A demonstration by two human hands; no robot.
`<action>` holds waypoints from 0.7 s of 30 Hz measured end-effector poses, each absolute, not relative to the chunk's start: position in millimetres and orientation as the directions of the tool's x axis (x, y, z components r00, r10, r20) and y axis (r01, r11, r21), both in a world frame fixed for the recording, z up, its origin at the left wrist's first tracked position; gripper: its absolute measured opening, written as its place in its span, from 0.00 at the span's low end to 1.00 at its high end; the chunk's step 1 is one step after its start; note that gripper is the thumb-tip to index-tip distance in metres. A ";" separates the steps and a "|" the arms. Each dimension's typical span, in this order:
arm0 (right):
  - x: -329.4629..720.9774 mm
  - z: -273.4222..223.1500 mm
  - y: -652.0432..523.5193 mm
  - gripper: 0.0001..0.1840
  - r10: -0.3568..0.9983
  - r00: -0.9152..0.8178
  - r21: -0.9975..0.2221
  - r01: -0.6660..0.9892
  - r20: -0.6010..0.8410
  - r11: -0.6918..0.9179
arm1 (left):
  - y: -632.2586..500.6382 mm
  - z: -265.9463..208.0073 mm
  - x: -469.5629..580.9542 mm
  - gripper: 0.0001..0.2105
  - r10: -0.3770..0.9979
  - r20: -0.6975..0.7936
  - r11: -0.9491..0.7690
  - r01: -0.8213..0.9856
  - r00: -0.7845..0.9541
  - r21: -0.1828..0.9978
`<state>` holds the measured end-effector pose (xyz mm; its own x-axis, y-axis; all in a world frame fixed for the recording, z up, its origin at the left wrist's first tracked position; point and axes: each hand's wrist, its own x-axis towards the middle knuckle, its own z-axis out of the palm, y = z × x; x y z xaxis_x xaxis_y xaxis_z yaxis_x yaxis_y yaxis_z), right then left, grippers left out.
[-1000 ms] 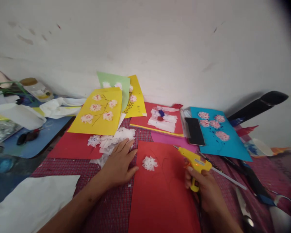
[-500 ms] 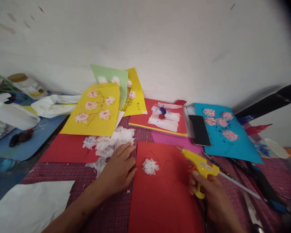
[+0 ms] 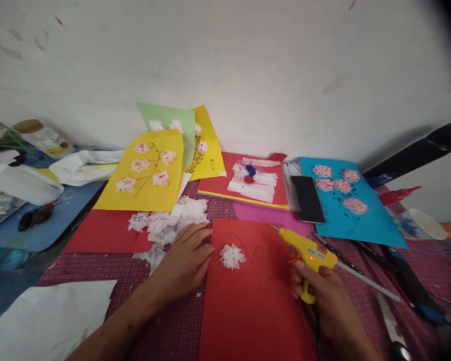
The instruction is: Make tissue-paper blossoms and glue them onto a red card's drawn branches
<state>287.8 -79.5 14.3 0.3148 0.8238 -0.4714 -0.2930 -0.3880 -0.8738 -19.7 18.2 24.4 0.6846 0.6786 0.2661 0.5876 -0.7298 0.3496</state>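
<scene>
My right hand (image 3: 319, 286) is wrapped round the grip of a yellow glue gun (image 3: 304, 248), its nozzle pointing left above the upper right of a red paper sheet (image 3: 244, 316). A clear glue stick (image 3: 372, 283) juts from the gun's back. One white tissue-paper flower (image 3: 232, 256) sits on the sheet's upper left, beside faint curved drawn lines. My left hand (image 3: 190, 255) lies flat, fingers stretched, at the sheet's left edge. Just behind it is a pile of crumpled white tissue pieces (image 3: 169, 220), partly covered by the hand.
Yellow (image 3: 146, 190) and green (image 3: 169, 115) flower cards lean at the wall. A black phone (image 3: 308, 198) lies beside a blue flower card (image 3: 376, 225). Scissors (image 3: 393, 326) and a paper cup (image 3: 428, 224) are at right. White paper (image 3: 56, 316) lies front left, a jar (image 3: 43, 138) behind.
The view has shifted very slightly. My right hand and the glue gun stay nearly in place, and my left hand keeps its position by the red sheet.
</scene>
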 end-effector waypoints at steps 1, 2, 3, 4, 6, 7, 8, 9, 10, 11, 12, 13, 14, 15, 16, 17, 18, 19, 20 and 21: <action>287.7 14.6 -79.3 0.16 0.826 0.310 -0.873 -0.298 -0.470 -0.385 | 19.2 24.9 -19.8 0.10 0.680 0.282 -0.730 0.586 0.677 0.351; 287.6 14.6 -79.0 0.16 0.827 0.310 -0.873 -0.303 -0.469 -0.382 | 20.3 25.3 -20.4 0.09 0.682 0.301 -0.729 0.586 0.667 0.353; 287.5 14.5 -78.6 0.16 0.827 0.313 -0.874 -0.306 -0.467 -0.378 | 21.6 25.7 -21.3 0.08 0.686 0.320 -0.726 0.588 0.654 0.356; 287.4 14.2 -78.1 0.15 0.826 0.317 -0.875 -0.306 -0.465 -0.375 | 23.1 26.1 -22.7 0.08 0.695 0.335 -0.718 0.596 0.636 0.359; 287.3 13.3 -77.2 0.15 0.831 0.323 -0.881 -0.306 -0.453 -0.362 | 26.3 26.9 -27.0 0.09 0.726 0.350 -0.688 0.628 0.592 0.364; 287.4 12.8 -76.9 0.15 0.835 0.321 -0.883 -0.308 -0.446 -0.354 | 28.1 27.6 -29.9 0.08 0.746 0.351 -0.666 0.650 0.566 0.367; 287.6 12.3 -76.8 0.16 0.841 0.317 -0.886 -0.312 -0.438 -0.344 | 30.2 28.5 -33.3 0.08 0.767 0.358 -0.640 0.672 0.533 0.372; 287.8 11.9 -76.9 0.16 0.847 0.312 -0.888 -0.317 -0.430 -0.334 | 32.4 29.6 -37.1 0.07 0.787 0.373 -0.613 0.691 0.491 0.383; 288.0 11.8 -77.2 0.15 0.853 0.308 -0.890 -0.320 -0.422 -0.325 | 34.9 30.8 -41.2 0.07 0.804 0.399 -0.586 0.703 0.441 0.402; 288.2 12.0 -77.6 0.15 0.858 0.304 -0.893 -0.321 -0.413 -0.316 | 37.5 32.2 -45.5 0.07 0.817 0.430 -0.558 0.712 0.383 0.426; 288.2 12.6 -77.9 0.15 0.863 0.299 -0.894 -0.323 -0.407 -0.310 | 40.2 33.6 -49.8 0.08 0.825 0.461 -0.535 0.715 0.327 0.450; 288.1 13.6 -78.1 0.15 0.867 0.293 -0.896 -0.322 -0.403 -0.307 | 42.7 34.8 -53.7 0.09 0.828 0.487 -0.516 0.717 0.278 0.469; 287.8 14.9 -78.3 0.15 0.872 0.281 -0.897 -0.316 -0.401 -0.310 | 44.9 35.7 -57.1 0.10 0.829 0.503 -0.502 0.720 0.244 0.478; 287.3 16.3 -78.3 0.15 0.876 0.270 -0.899 -0.304 -0.400 -0.316 | 46.5 36.2 -59.6 0.11 0.830 0.508 -0.496 0.725 0.233 0.478; 286.8 17.7 -78.2 0.15 0.880 0.262 -0.902 -0.289 -0.396 -0.320 | 47.4 36.1 -61.0 0.11 0.832 0.503 -0.493 0.730 0.235 0.474; 286.1 18.7 -78.1 0.16 0.883 0.260 -0.907 -0.273 -0.392 -0.322 | 47.5 35.5 -61.1 0.11 0.836 0.488 -0.492 0.735 0.251 0.466; 285.5 19.4 -78.0 0.16 0.885 0.261 -0.911 -0.257 -0.387 -0.322 | 46.7 34.4 -59.9 0.11 0.841 0.465 -0.494 0.739 0.275 0.458; 285.0 19.7 -78.1 0.16 0.886 0.263 -0.915 -0.243 -0.381 -0.322 | 45.2 32.9 -57.5 0.10 0.845 0.442 -0.500 0.740 0.302 0.449; 284.6 19.5 -78.3 0.17 0.887 0.263 -0.918 -0.232 -0.378 -0.322 | 43.3 31.1 -53.9 0.09 0.845 0.419 -0.508 0.743 0.332 0.436; 284.3 19.2 -78.6 0.17 0.887 0.262 -0.918 -0.223 -0.380 -0.327 | 41.3 29.2 -49.7 0.08 0.845 0.402 -0.512 0.751 0.353 0.417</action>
